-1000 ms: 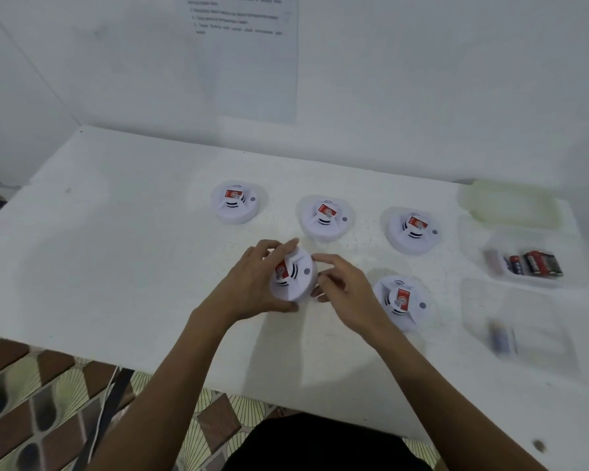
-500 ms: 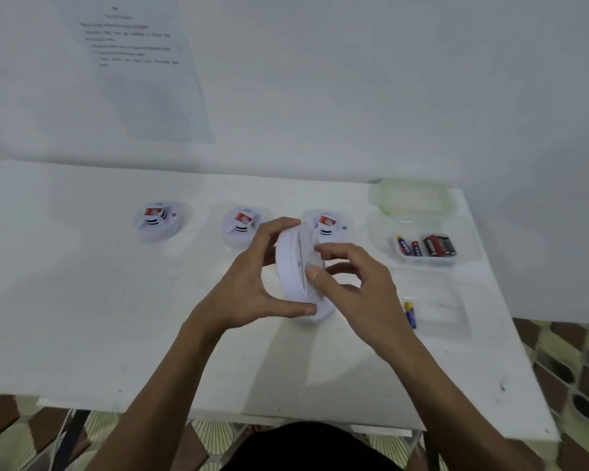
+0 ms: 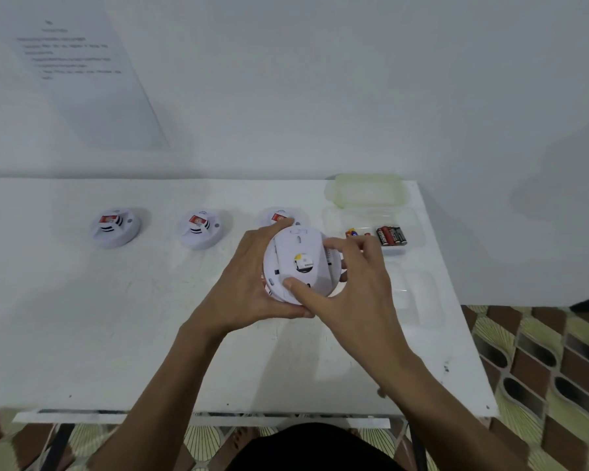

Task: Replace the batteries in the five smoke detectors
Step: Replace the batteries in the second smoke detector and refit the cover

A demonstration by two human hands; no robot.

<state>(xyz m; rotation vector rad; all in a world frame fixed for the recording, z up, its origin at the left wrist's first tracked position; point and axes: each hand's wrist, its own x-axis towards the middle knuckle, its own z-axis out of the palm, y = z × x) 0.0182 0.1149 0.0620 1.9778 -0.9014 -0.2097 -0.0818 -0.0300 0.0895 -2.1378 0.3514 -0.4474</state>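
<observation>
Smoke detector (image 3: 300,263), round and of white plastic, is held just above the wide white counter (image 3: 82,317), tilted so its flat back faces the camera. A white printed paper sheet (image 3: 82,79) hangs on the wall behind. Both hands are clamped on the held unit: the left hand (image 3: 249,283) curls round its left rim and underside, and the right hand (image 3: 351,290) grips its right side, thumb pressed on the back. A pale green plastic lid (image 3: 366,190) lies at the far right corner, with a clear plastic tray (image 3: 412,229) just in front of it. Three more white detectors with red labels stand in a row: the leftmost detector (image 3: 114,227), the middle detector (image 3: 199,229) and the half-hidden detector (image 3: 279,215) behind the left fingers. Red-and-black batteries (image 3: 390,235) lie in the tray. A small yellow-and-black sticker (image 3: 303,263) marks the held back
</observation>
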